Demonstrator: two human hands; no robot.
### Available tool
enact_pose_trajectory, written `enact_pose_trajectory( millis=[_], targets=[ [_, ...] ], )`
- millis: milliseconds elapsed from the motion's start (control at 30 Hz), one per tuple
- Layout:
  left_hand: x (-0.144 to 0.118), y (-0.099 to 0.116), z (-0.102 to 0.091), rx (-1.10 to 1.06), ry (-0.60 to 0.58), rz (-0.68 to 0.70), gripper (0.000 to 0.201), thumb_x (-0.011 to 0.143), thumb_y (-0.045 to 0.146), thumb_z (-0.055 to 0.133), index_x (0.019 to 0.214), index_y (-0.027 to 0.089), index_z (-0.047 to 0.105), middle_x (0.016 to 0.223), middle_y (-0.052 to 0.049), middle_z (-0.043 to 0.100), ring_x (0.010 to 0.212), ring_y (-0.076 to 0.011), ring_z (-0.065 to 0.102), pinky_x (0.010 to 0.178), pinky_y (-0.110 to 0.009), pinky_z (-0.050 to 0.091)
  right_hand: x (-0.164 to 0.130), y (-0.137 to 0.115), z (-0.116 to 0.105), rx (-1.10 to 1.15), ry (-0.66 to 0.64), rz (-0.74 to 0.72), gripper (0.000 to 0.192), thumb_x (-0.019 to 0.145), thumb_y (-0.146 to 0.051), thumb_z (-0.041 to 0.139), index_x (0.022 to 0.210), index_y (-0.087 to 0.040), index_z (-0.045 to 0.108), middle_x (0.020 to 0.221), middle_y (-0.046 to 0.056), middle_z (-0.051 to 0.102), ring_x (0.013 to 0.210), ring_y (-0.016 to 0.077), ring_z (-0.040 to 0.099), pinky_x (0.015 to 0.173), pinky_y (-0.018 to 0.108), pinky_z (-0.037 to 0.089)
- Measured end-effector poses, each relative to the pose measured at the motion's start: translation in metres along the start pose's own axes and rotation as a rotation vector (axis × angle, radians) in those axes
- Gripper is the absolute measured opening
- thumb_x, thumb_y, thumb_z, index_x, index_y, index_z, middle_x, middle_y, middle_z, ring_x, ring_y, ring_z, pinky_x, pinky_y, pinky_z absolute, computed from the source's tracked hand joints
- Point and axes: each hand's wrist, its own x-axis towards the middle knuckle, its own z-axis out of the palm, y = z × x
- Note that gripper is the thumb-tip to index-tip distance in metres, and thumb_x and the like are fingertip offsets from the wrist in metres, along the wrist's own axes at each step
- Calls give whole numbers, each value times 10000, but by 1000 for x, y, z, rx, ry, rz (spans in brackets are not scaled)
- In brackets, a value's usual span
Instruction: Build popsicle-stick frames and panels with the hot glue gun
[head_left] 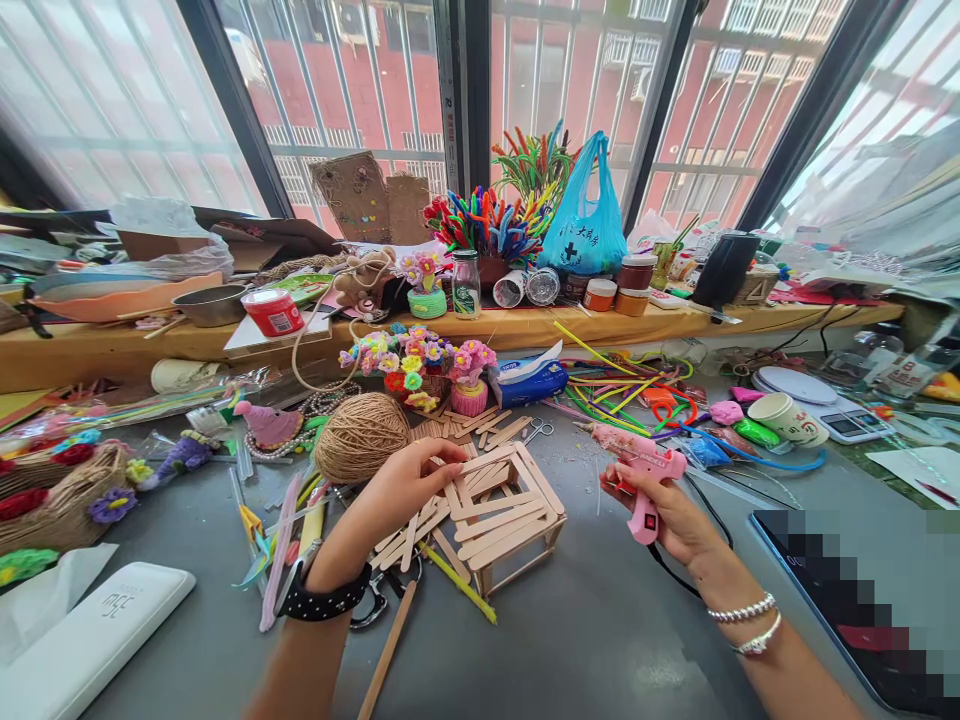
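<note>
A pink hot glue gun [637,462] is gripped in my right hand [671,515], its nozzle pointing left toward a small box-like frame [517,515] of wooden craft sticks. Several sticks lie side by side across the frame's top. My left hand [409,480] reaches over the frame's left side, fingers curled down and pinched on a wooden craft stick [455,500]; the thumb is mostly hidden. Loose craft sticks [409,535] are heaped beneath and beside that hand. Just behind it sits a ball of twine [361,437]. A yellow-green pipe cleaner [461,583] sticks out from under the pile.
Scissors [538,430], a blue tissue pack [529,376] and pipe cleaners [630,390] lie behind the frame. A white power bank [105,640] is at front left, a tablet-like device [825,600] at front right. The gun's black cord [712,505] trails behind my right hand. A crowded wooden ledge [450,330] runs below the windows.
</note>
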Motion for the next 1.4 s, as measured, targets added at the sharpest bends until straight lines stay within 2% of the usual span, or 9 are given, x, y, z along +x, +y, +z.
enact_pose_trajectory(
  millis=[67, 167, 267, 367, 533, 1000, 1100, 1400],
  targets=[
    [0, 0, 0, -4, 2, 1, 308, 726, 394, 469, 868, 157, 604, 818, -39, 633, 669, -158, 549, 566, -234, 410, -1, 1, 4, -68, -28, -18, 208, 512, -287, 751, 646, -165, 650, 625, -5, 645, 629, 120, 594, 702, 266, 481],
    [0, -1, 0, -11, 4, 1, 305, 723, 390, 473, 872, 158, 603, 833, -41, 635, 683, -161, 553, 579, -236, 416, -2, 5, 7, -179, -46, -49, 170, 552, -300, 709, 547, -159, 615, 520, -11, 593, 544, 105, 554, 612, 248, 472],
    [0, -1, 0, -7, 7, -5, 309, 721, 392, 474, 873, 158, 606, 833, -43, 639, 681, -162, 555, 568, -234, 414, -2, 9, 7, -263, -3, -87, 154, 544, -280, 674, 505, -162, 582, 478, -14, 559, 493, 97, 512, 532, 228, 436],
    [1, -2, 0, -2, 10, -3, 308, 723, 393, 473, 875, 163, 609, 847, -42, 641, 692, -164, 559, 566, -231, 414, -3, 10, 7, -300, 58, -143, 101, 524, -246, 644, 559, -170, 587, 481, -30, 547, 466, 88, 485, 494, 219, 405],
    [0, -1, 1, -4, 9, 5, 306, 725, 392, 470, 872, 162, 608, 890, -46, 639, 748, -173, 564, 625, -245, 428, -6, 7, 10, -361, 122, -168, 129, 514, -256, 606, 605, -170, 576, 456, -38, 519, 440, 93, 459, 431, 217, 350],
    [0, -3, 1, -26, 1, 15, 287, 747, 365, 456, 881, 155, 599, 871, -47, 632, 715, -164, 557, 604, -239, 421, -5, 7, 10, -339, 119, -178, 65, 514, -219, 596, 523, -189, 539, 427, -42, 479, 416, 83, 402, 383, 212, 273],
    [-1, -2, 1, -15, 0, 18, 283, 754, 355, 448, 889, 154, 594, 887, -48, 625, 709, -161, 547, 607, -242, 416, -6, 6, 10, -336, 91, -174, 78, 520, -207, 586, 483, -190, 520, 419, -43, 473, 419, 76, 398, 394, 210, 289],
    [-1, 2, 0, 13, -7, 8, 292, 758, 353, 437, 897, 147, 591, 890, -54, 616, 696, -159, 532, 598, -246, 405, -8, 7, 11, -317, 41, -172, 70, 521, -219, 606, 544, -194, 545, 418, -44, 455, 420, 85, 372, 386, 215, 243]
  ],
)
